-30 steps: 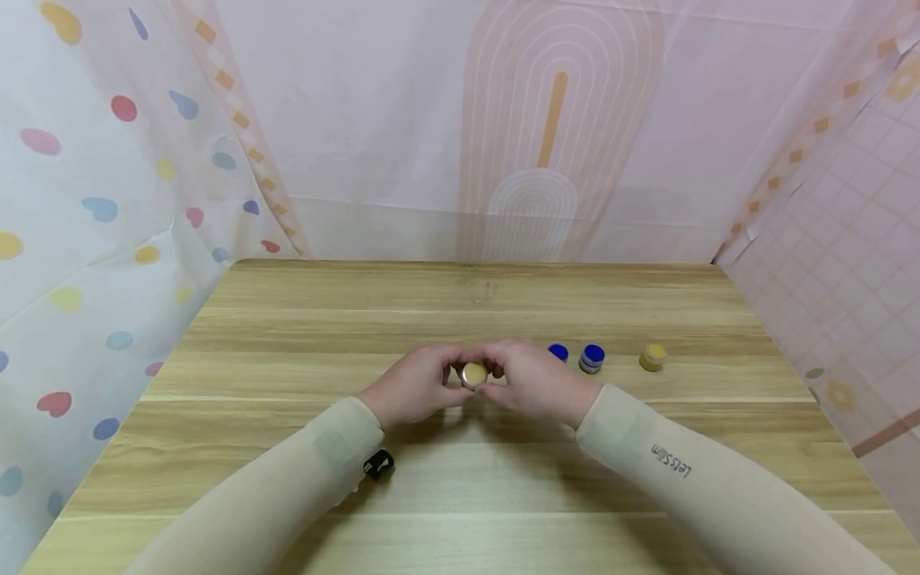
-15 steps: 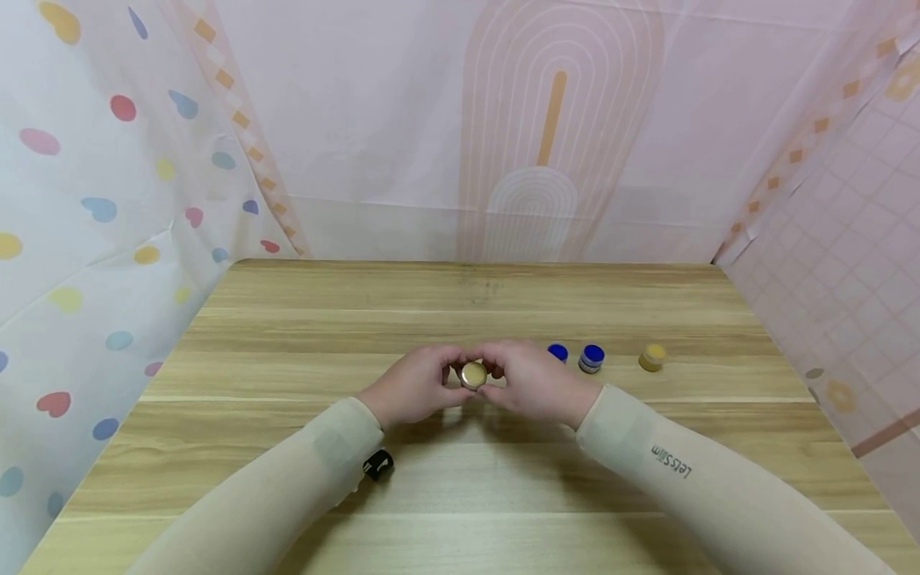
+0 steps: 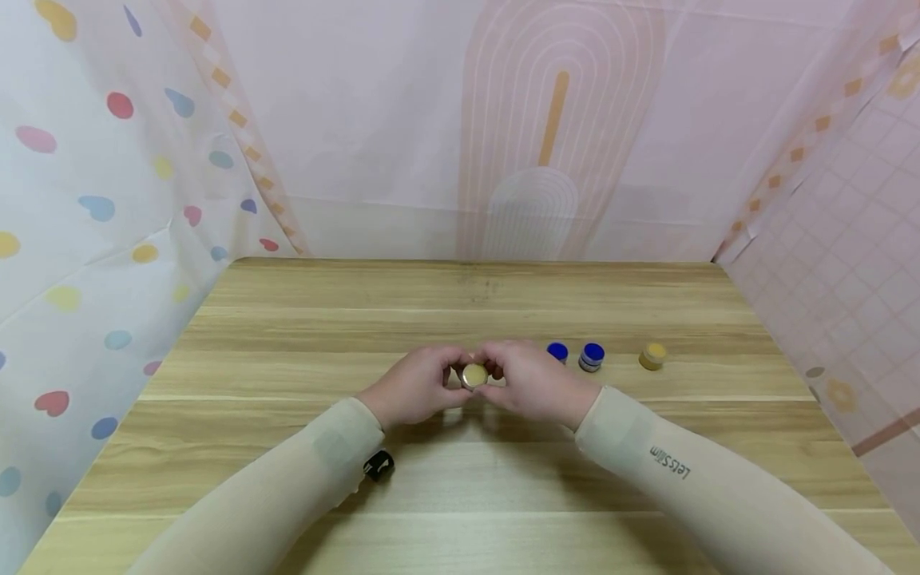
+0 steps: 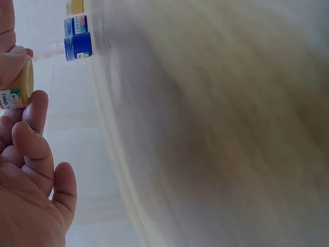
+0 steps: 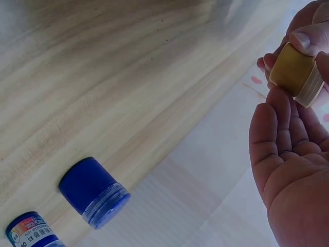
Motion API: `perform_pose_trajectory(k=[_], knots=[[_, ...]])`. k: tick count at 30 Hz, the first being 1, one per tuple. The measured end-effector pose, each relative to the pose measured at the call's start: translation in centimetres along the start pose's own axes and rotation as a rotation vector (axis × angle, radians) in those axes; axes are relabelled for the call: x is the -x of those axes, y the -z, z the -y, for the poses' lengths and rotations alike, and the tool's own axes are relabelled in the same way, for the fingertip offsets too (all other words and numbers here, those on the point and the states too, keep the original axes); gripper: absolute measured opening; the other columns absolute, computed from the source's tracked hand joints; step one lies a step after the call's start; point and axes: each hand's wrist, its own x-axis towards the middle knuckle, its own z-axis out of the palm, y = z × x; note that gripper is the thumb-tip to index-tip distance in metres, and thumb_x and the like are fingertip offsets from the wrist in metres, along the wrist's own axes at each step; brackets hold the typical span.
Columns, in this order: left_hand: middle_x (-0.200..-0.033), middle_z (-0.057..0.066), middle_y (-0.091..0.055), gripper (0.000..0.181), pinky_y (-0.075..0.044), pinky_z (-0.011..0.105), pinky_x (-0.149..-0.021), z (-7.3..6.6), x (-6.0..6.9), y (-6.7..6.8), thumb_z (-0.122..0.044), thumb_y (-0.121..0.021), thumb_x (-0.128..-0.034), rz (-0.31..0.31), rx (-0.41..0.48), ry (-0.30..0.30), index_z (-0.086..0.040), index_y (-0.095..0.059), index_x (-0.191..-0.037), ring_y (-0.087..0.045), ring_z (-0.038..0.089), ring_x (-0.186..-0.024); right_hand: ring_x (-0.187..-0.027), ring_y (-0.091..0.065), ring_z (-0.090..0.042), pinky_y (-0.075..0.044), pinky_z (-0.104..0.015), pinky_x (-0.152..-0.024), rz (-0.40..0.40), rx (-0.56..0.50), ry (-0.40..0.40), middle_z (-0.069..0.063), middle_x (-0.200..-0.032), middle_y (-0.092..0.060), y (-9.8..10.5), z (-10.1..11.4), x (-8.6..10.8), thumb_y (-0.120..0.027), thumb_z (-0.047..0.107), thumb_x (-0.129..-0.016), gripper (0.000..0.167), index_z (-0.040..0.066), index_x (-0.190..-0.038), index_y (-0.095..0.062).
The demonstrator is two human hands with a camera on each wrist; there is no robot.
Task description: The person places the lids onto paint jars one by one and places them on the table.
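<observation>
A small yellow paint jar (image 3: 474, 374) with a pale see-through lid is held up between both hands, over the middle of the table. My left hand (image 3: 417, 385) pinches it from the left, thumb on the near side. From the other side my right hand (image 3: 541, 385) pinches the same jar between thumb and fingers. A printed label shows on the jar (image 4: 18, 91) in the left wrist view. Its yellow body and ridged lid edge show on the jar (image 5: 293, 71) in the right wrist view, where the lid looks to be on.
Right of the hands stand two blue paint jars, one partly behind the right hand (image 3: 557, 352) and one beside it (image 3: 592, 358). Farther right is another yellow jar (image 3: 652, 357). A black object (image 3: 378, 465) lies by the left forearm. Patterned cloth (image 3: 381, 144) hangs behind the wooden table (image 3: 460, 511).
Both hands stay around the yellow jar in the same place, with barely any finger movement visible. The head view has shifted very slightly.
</observation>
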Motion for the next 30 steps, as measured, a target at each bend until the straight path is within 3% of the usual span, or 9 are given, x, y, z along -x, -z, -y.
perform_pose_trajectory(k=[8, 17, 22, 27, 30], knots=[[-0.082, -0.007, -0.064, 0.02, -0.041, 0.023, -0.054, -0.2, 0.05, 0.26, -0.022, -0.083, -0.0915, 0.004, 0.035, 0.025, -0.017, -0.071, -0.106, -0.049, 0.009, -0.063, -0.1, -0.07, -0.014, -0.057, -0.031, -0.089, 0.003, -0.05, -0.01, 0.003, -0.115, -0.074, 0.11, 0.04, -0.06, -0.078, 0.016, -0.096, 0.042, 0.013, -0.136, -0.066], [-0.079, -0.002, -0.062, 0.027, -0.039, 0.023, -0.053, -0.25, 0.07, 0.36, -0.022, -0.083, -0.0909, 0.007, 0.031, 0.022, -0.012, -0.072, -0.114, -0.048, 0.008, -0.061, -0.101, -0.068, -0.009, -0.057, -0.029, -0.09, 0.006, -0.055, 0.025, 0.004, -0.121, -0.074, 0.16, -0.11, -0.12, -0.076, 0.013, -0.096, 0.041, 0.016, -0.136, -0.068], [-0.082, -0.004, -0.063, 0.031, -0.04, 0.023, -0.054, -0.21, 0.07, 0.29, -0.021, -0.083, -0.0913, 0.003, 0.021, 0.013, -0.011, -0.072, -0.118, -0.048, 0.009, -0.063, -0.1, -0.068, -0.011, -0.057, -0.029, -0.089, 0.009, -0.054, 0.014, -0.001, -0.118, -0.075, 0.13, -0.05, -0.11, -0.076, 0.013, -0.096, 0.036, 0.012, -0.131, -0.069], [-0.084, -0.007, -0.064, 0.023, -0.04, 0.023, -0.056, -0.05, 0.04, 0.05, -0.021, -0.082, -0.0918, 0.005, 0.01, 0.004, -0.014, -0.072, -0.112, -0.048, 0.008, -0.065, -0.093, -0.065, -0.011, -0.056, -0.028, -0.083, 0.01, -0.04, -0.042, 0.002, -0.103, -0.073, -0.01, 0.09, -0.04, -0.08, 0.019, -0.095, 0.023, 0.012, -0.115, -0.069], [-0.083, -0.007, -0.064, 0.02, -0.041, 0.023, -0.056, 0.01, 0.02, -0.05, -0.02, -0.081, -0.0914, 0.004, 0.012, 0.007, -0.016, -0.072, -0.109, -0.049, 0.008, -0.064, -0.094, -0.067, -0.012, -0.057, -0.029, -0.083, 0.01, -0.039, -0.064, 0.004, -0.102, -0.072, -0.09, 0.12, 0.0, -0.081, 0.021, -0.094, 0.025, 0.013, -0.114, -0.068]])
